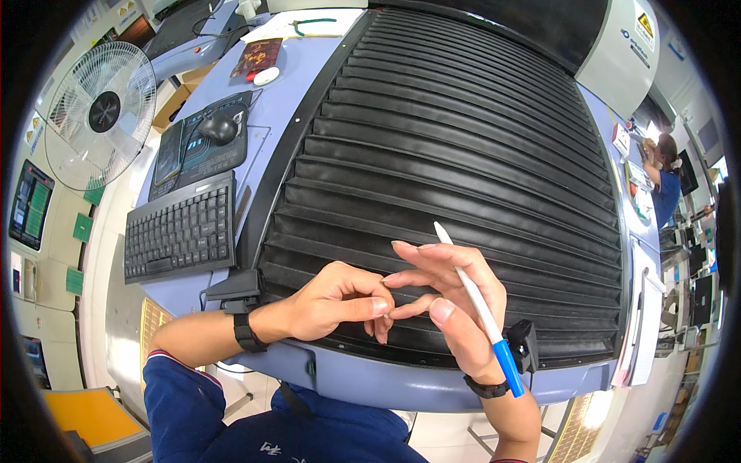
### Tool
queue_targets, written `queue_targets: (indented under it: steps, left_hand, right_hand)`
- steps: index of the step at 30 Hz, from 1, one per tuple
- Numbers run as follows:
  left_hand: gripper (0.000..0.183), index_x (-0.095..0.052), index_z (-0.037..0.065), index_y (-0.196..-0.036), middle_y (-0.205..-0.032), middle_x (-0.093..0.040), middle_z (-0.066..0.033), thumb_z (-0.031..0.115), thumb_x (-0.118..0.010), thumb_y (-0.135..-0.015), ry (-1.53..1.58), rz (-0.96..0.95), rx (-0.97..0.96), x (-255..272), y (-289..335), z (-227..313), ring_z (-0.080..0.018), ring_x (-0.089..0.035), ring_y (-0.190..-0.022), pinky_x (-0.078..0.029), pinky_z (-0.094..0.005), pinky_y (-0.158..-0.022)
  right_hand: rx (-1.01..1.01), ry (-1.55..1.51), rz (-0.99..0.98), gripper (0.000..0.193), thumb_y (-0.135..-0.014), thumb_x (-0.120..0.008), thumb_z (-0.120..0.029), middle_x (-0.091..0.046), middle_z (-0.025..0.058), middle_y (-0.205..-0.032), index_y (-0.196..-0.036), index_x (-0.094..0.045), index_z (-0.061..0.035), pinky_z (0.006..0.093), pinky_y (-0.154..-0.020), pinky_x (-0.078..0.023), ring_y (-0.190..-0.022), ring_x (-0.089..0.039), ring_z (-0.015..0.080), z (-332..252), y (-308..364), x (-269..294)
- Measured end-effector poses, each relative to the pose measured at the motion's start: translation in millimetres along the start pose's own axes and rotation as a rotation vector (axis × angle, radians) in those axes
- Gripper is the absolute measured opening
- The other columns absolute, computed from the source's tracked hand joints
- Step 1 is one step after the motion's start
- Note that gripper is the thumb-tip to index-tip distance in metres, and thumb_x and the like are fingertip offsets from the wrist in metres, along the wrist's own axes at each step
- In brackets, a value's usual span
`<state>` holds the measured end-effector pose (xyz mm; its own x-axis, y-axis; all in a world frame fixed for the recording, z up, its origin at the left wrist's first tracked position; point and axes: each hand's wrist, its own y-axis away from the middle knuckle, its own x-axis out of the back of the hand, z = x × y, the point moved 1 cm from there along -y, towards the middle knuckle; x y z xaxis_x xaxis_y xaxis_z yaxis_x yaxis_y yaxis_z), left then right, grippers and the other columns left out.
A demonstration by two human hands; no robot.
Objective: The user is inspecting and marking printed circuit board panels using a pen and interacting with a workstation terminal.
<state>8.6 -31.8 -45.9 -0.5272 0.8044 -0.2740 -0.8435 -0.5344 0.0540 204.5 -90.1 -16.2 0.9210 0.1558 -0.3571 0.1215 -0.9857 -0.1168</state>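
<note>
My left hand (340,302) is held over the front of a black pleated bellows cover (455,162). Its fingers are curled with the thumb pressed on the index finger, and whatever may lie between them is too small to make out. My right hand (467,297) faces it, fingers bent, their tips meeting the left fingertips. A white pen (480,302) with a blue cap lies slanted across the right hand, held there with its white end up and its cap by the wrist. Both wrists wear black bands.
Left of the cover are a black keyboard (181,229), a mouse (218,129) on a pad and a standing fan (103,112). Green-handled pliers (315,21) lie at the back. Papers (647,316) sit at the right edge. Another person (665,181) works far right.
</note>
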Motion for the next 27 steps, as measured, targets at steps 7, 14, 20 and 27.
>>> queue_targets:
  steps: [7, 14, 20, 27]
  left_hand:
    - [0.032, -0.069, -0.002, -0.09, -0.082, -0.072, -0.0139, 0.024, -0.055, -0.102, 0.032, -0.007, 0.013, 0.8, -0.2, -0.3, -0.02, -0.072, -0.077, -0.054, -0.0282, -0.068]
    - [0.025, -0.068, 0.0, -0.092, -0.081, -0.071, -0.0085, 0.022, -0.06, -0.101, 0.031, 0.011, -0.03, 0.0, 0.4, 0.1, -0.0154, -0.07, -0.077, -0.053, -0.0258, -0.067]
    - [0.022, -0.068, -0.002, -0.087, -0.08, -0.07, -0.0128, 0.016, -0.061, -0.098, -0.011, 0.035, 0.001, -2.0, 0.3, 4.5, -0.0225, -0.073, -0.077, -0.057, -0.0312, -0.069]
    - [0.022, -0.067, 0.0, -0.093, -0.082, -0.07, -0.0089, 0.019, -0.06, -0.101, 0.0, 0.005, -0.089, 0.0, 0.5, -0.8, -0.0155, -0.07, -0.078, -0.055, -0.0269, -0.068]
  right_hand:
    - [0.044, 0.008, -0.096, 0.048, -0.091, -0.058, -0.006, -0.048, 0.0309, -0.139, -0.135, -0.045, 0.0059, 0.0393, -0.082, -0.062, -0.119, -0.061, 0.0375, 0.5, 0.9, 3.1]
    - [-0.03, -0.064, -0.05, 0.052, -0.091, -0.06, -0.017, -0.05, 0.0309, -0.138, -0.135, -0.044, 0.0034, 0.0449, -0.082, -0.061, -0.117, -0.062, 0.0391, -0.7, -1.1, 5.8]
    - [-0.096, -0.165, -0.053, 0.049, -0.093, -0.058, -0.013, -0.048, 0.0314, -0.139, -0.137, -0.043, 0.0027, 0.0469, -0.086, -0.06, -0.12, -0.059, 0.0404, -2.3, -3.4, 7.8]
    - [-0.161, -0.188, 0.01, 0.055, -0.09, -0.053, -0.018, -0.047, 0.0364, -0.138, -0.138, -0.039, 0.006, 0.0504, -0.081, -0.063, -0.119, -0.06, 0.0427, -5.9, -5.5, 4.4]
